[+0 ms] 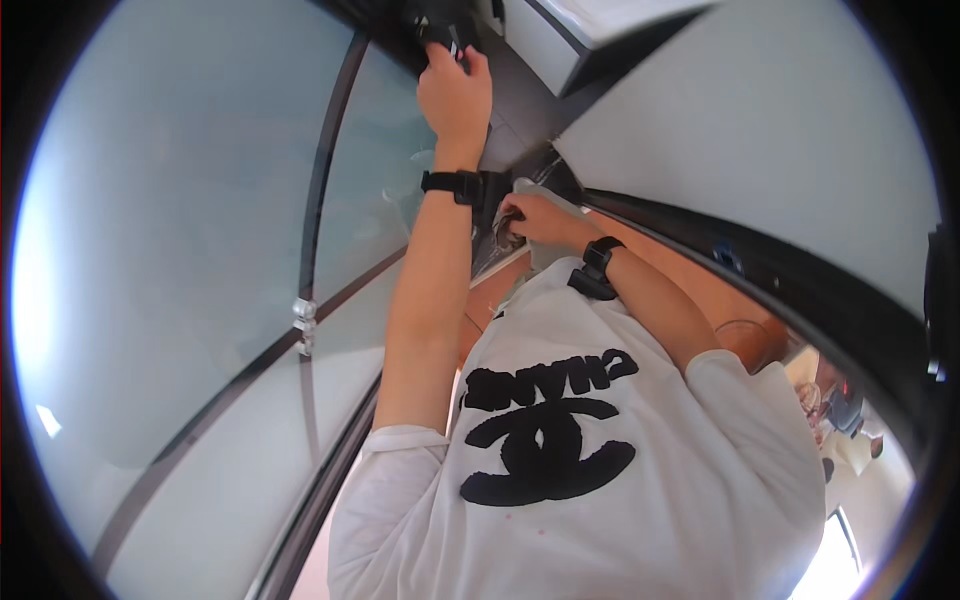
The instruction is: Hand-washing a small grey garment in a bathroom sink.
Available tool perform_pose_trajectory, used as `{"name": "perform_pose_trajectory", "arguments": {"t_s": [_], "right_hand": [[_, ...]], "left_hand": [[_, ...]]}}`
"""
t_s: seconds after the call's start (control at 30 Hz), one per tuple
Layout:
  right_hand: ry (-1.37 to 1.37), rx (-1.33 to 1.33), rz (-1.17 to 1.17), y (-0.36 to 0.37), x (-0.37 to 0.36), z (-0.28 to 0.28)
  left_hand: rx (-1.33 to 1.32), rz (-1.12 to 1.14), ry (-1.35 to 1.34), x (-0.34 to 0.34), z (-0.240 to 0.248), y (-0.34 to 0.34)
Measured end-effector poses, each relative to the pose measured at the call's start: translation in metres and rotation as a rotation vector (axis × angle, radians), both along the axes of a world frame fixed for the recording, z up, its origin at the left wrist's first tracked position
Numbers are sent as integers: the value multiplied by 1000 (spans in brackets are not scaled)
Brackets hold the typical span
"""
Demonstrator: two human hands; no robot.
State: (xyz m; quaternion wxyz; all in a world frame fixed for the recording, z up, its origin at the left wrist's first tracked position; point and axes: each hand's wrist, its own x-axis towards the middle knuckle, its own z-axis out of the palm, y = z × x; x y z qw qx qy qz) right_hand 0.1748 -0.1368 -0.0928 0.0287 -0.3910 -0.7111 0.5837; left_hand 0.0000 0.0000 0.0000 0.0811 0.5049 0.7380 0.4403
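Observation:
My left hand (457,100) is stretched out to the top of the view, with a black strap and device (460,187) round its wrist. Its thumb and fingers close on a dark object (445,35) whose kind is lost in shadow. Nearer my body, my right hand (545,218) is bent in front of my waist, its fingers curled. Against them lies a small dark, shiny thing (508,232), too unclear to name. A second black wristband (600,262) sits on my right wrist.
Frosted glass panels (200,200) in dark frames stand close on my left, with a metal fitting (304,325). A pale panel with a dark edge (740,120) rises on the right. Beyond are a white cabinet (545,45) and grey floor tiles (512,125); brown floor (640,255) shows behind.

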Motion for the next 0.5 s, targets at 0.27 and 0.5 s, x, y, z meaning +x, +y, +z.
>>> {"name": "perform_pose_trajectory", "arguments": {"t_s": [0.27, 0.5], "right_hand": [[-49, 115, -54, 123, -33, 37], [5, 232, -153, 182, -20, 7]], "left_hand": [[-134, 173, -26, -72, 6, 31], [-255, 292, 49, -109, 5, 28]]}}
